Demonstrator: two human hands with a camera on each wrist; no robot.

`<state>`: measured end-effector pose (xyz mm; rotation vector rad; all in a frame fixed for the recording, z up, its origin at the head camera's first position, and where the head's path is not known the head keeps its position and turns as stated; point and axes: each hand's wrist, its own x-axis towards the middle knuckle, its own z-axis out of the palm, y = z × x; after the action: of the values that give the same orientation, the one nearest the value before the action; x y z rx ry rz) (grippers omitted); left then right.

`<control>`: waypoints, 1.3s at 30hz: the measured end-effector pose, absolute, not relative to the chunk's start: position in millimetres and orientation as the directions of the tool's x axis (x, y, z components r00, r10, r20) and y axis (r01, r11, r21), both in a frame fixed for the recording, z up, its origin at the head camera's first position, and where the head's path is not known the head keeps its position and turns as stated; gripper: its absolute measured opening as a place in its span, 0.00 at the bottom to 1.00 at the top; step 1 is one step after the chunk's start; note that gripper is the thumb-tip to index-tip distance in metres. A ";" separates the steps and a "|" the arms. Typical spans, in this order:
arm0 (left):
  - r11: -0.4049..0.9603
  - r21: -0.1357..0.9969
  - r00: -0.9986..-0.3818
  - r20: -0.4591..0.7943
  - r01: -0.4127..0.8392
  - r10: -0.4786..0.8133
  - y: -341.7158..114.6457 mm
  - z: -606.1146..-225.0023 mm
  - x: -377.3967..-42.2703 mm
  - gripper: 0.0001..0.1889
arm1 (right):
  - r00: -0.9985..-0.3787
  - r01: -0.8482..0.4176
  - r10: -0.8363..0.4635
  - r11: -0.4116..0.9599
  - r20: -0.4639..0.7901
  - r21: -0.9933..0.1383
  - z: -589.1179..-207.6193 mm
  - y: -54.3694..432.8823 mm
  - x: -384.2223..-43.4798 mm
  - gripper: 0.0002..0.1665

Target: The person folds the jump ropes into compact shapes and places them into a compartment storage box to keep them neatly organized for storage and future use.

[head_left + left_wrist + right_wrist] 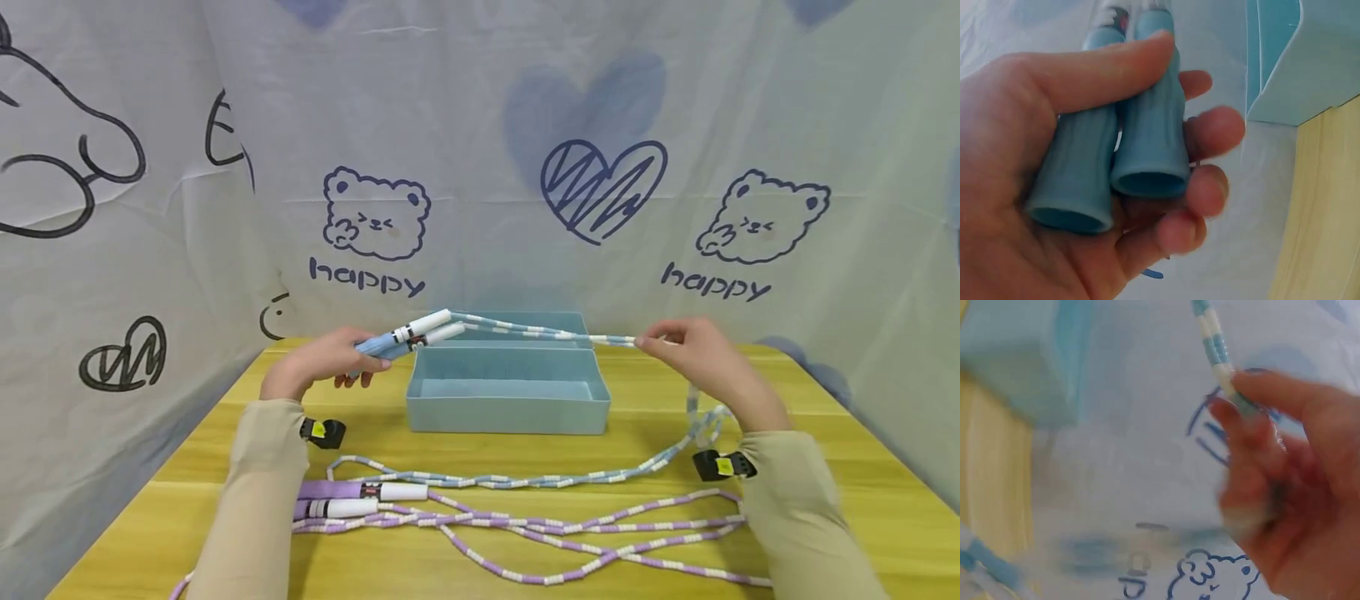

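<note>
**Stretching the blue rope (525,331) out in the air**

The table (645,408) spreads out in front of me, and the box (510,417) sits near its far edge, uncovered, between my hands. Nearer me lies the purple rope (551,579), in loose loops, its two white-tipped grips (405,492) just beside my left forearm.

The blue rope is up off the table at its handle end, its strands running side by side from one hand to the other at about the height of the box's far side; more of it trails on the table, between box and purple rope.

My left hand (330,362) has both handles (405,333) together, thumb laid across them, fingers curled round the far side. My right hand (693,350) pinches the strands between thumb and forefinger; blur hides whether the other fingers hold any.

I judge the step in hand as straightening and gathering this rope. The next move calls for a steady left grip, a light right pinch, and care that the trailing loops don't snag.
</note>
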<state>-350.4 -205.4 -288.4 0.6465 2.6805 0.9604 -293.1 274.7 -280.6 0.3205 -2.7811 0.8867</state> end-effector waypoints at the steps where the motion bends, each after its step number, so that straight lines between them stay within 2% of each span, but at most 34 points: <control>1: 0.683 0.661 -0.881 -0.071 0.310 0.468 -205.3 -288.4 -349.5 0.12 | -0.950 -0.256 -0.119 0.828 0.288 -0.499 -282.6 273.6 -294.1 0.24; 3: 0.661 0.697 -0.882 -0.088 0.277 0.463 -203.9 -288.1 -347.4 0.14 | -0.935 -0.225 -0.074 0.879 0.346 -0.421 -287.2 269.9 -295.8 0.27; 5: 0.629 0.734 -0.881 -0.091 0.256 0.464 -200.7 -287.6 -345.9 0.16 | -0.922 -0.198 -0.036 0.899 0.385 -0.390 -292.1 265.3 -296.8 0.29; 9: 0.527 0.821 -0.875 -0.072 0.221 0.479 -191.6 -285.4 -345.4 0.15 | -0.923 -0.174 0.002 0.890 0.386 -0.421 -298.6 255.5 -295.9 0.28; 13: 0.355 0.922 -0.862 -0.049 0.155 0.504 -185.4 -282.7 -345.2 0.15 | -0.958 -0.198 -0.036 0.803 0.285 -0.562 -299.6 242.4 -293.1 0.22; 17: 0.173 0.981 -0.853 -0.016 0.088 0.521 -174.0 -280.9 -343.3 0.16 | -0.977 -0.215 -0.123 0.606 0.176 -0.766 -300.4 222.6 -290.3 0.21; 21: 0.037 0.999 -0.825 0.005 0.032 0.565 -149.2 -282.0 -340.6 0.18 | -0.967 -0.243 -0.179 0.417 0.183 -0.876 -309.5 201.2 -291.5 0.20; 25: -0.025 1.000 -0.732 0.012 -0.008 0.681 -120.8 -291.8 -336.0 0.20 | -0.972 -0.216 -0.155 0.266 0.180 -0.939 -319.6 182.4 -290.3 0.21; 28: -0.009 1.000 -0.621 -0.001 -0.012 0.784 -102.1 -303.9 -333.4 0.21 | -0.975 -0.160 -0.168 0.083 0.145 -0.984 -321.6 169.9 -288.6 0.23; 32: 0.035 0.999 -0.471 -0.026 0.010 0.882 -84.3 -318.8 -333.6 0.22 | -0.956 -0.089 -0.267 -0.138 0.123 -0.986 -321.8 161.8 -288.6 0.24; 35: 0.044 0.999 -0.415 -0.034 0.015 0.909 -78.2 -325.7 -334.0 0.21 | -0.941 -0.064 -0.315 -0.202 0.127 -0.977 -323.4 161.3 -288.7 0.21; 39: 0.057 0.998 -0.377 -0.050 0.009 0.925 -74.5 -329.8 -333.5 0.15 | -0.930 -0.043 -0.350 -0.187 0.107 -0.981 -327.6 160.8 -288.6 0.17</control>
<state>-333.5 -74.5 -329.8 0.9752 1.5284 1.4340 -288.6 160.8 -327.6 0.5250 -2.1168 2.5374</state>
